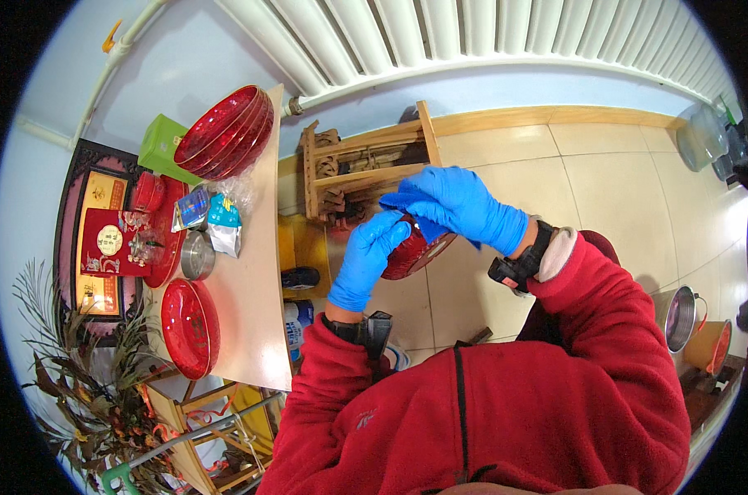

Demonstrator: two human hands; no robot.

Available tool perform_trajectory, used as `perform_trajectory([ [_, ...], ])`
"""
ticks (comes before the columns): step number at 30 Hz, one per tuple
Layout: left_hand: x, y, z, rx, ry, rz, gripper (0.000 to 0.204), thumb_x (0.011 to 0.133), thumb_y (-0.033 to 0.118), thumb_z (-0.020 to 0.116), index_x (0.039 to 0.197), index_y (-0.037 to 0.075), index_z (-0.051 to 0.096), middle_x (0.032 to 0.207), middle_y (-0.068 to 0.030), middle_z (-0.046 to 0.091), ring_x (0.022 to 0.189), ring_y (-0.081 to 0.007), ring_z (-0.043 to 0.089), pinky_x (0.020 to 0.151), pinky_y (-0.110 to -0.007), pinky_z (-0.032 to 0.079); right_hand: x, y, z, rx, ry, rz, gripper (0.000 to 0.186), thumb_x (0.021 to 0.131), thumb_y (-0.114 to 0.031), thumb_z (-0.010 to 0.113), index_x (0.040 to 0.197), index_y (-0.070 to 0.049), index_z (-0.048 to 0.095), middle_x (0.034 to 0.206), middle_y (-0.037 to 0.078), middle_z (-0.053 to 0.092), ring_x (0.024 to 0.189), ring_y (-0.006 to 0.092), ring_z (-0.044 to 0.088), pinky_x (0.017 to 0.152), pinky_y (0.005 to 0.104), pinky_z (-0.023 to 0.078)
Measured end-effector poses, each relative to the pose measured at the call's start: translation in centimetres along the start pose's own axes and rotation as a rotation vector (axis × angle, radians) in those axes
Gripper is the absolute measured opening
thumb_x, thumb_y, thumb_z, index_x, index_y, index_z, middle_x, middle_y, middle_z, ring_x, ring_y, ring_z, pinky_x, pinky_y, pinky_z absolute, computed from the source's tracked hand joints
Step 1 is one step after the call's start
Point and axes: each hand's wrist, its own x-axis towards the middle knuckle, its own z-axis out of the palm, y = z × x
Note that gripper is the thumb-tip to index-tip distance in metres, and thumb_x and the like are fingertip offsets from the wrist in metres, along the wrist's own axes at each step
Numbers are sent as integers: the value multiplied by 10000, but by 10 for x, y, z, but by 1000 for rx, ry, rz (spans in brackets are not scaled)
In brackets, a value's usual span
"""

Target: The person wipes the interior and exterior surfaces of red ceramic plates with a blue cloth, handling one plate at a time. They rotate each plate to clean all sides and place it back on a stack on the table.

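Both of my hands wear blue gloves. My left hand is closed on the edge of a red bowl, which is tilted in front of my body and partly hidden by the gloves. My right hand grips a folded blue cloth, with the cloth against the bowl's rim. Another round red dish lies on the table to my left. Farther back on that table leans a stack of red bowls.
On the light tabletop are a metal tin, a foil pouch and a green box. A wooden rack stands below the white radiator. Metal pots sit at the right.
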Motion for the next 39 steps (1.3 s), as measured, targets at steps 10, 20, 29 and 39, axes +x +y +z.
perform_trajectory([
  [10, 6, 2, -22, -344, 225, 2, 201, 901, 166, 687, 1051, 33, 687, 976, 16, 641, 898, -104, 574, 871, -261, 457, -10, 7, -19, 1014, 182, 189, 473, 995, -273, 565, 1385, -14, 495, 1245, 126, 618, 1112, 216, 598, 968, 352, 480],
  [20, 15, 8, 2, 358, 242, 207, 438, 954, 254, 624, 1313, 15, 552, 1207, -149, 608, 1095, -244, 584, 979, -356, 450, -11, -9, -23, 719, 133, 372, 351, 955, -242, 641, 1224, -22, 596, 1091, 92, 702, 827, 155, 653, 746, 295, 531],
  [29, 14, 22, 16, 252, 118, 86, 719, 749, 195, 826, 1383, 70, 509, 1258, -118, 602, 1137, -220, 589, 997, -371, 470, 2, 5, -19, 824, 193, 601, 297, 975, -239, 589, 1179, -34, 656, 1076, 75, 701, 801, 117, 604, 759, 261, 504],
  [39, 14, 6, 13, 60, 198, -39, 496, 757, 100, 800, 1207, 28, 605, 1134, -67, 646, 1029, -175, 605, 939, -316, 476, -13, -15, -4, -401, 227, -136, 432, 952, -386, 567, 1283, -109, 582, 1093, 136, 633, 922, 284, 642, 793, 379, 515],
])
